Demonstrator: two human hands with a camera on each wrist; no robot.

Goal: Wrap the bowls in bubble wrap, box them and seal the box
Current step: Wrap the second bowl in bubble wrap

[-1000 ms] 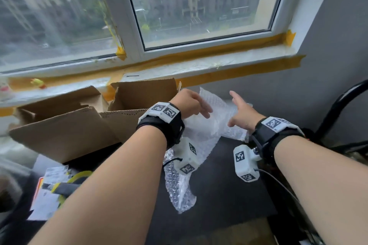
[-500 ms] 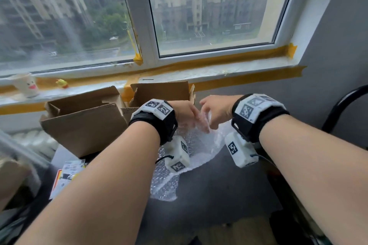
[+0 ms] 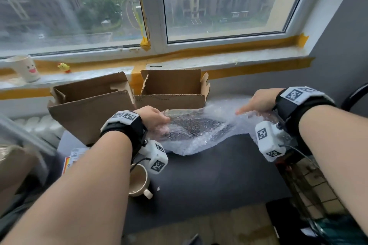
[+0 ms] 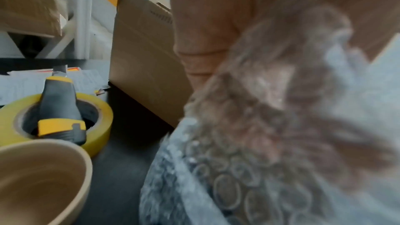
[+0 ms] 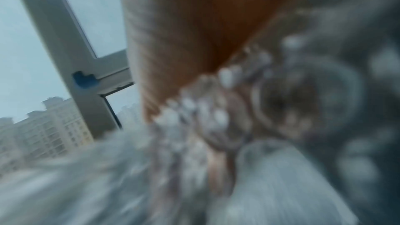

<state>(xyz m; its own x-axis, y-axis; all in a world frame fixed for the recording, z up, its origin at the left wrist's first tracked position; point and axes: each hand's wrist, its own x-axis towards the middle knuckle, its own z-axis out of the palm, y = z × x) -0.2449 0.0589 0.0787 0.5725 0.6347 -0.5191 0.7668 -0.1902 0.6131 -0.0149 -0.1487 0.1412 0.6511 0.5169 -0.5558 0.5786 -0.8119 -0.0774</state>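
Note:
A sheet of bubble wrap [image 3: 199, 131] lies stretched over the dark table [image 3: 219, 175], in front of an open cardboard box [image 3: 171, 101]. My left hand [image 3: 159, 122] grips its left edge; the left wrist view shows the wrap [image 4: 259, 160] bunched under my fingers [image 4: 201, 32]. My right hand [image 3: 251, 108] pinches the right edge, and that wrist view is blurred, with wrap [image 5: 303, 109] lying over the fingers. A beige bowl with a handle [image 3: 139, 181] stands under my left forearm, its rim [image 4: 39, 177] showing in the left wrist view.
A second cardboard box [image 3: 89, 111] sits left of the open one. A yellow tape roll [image 4: 97, 126] with a utility knife [image 4: 58, 109] in it lies on papers [image 3: 73, 157] at the left. A paper cup [image 3: 24, 67] stands on the sill. A black chair [image 3: 356, 93] is at the right.
My hands met over the crumpled wrap, then pulled apart left and right, spreading the sheet flat. The bowl has come into view under my left arm.

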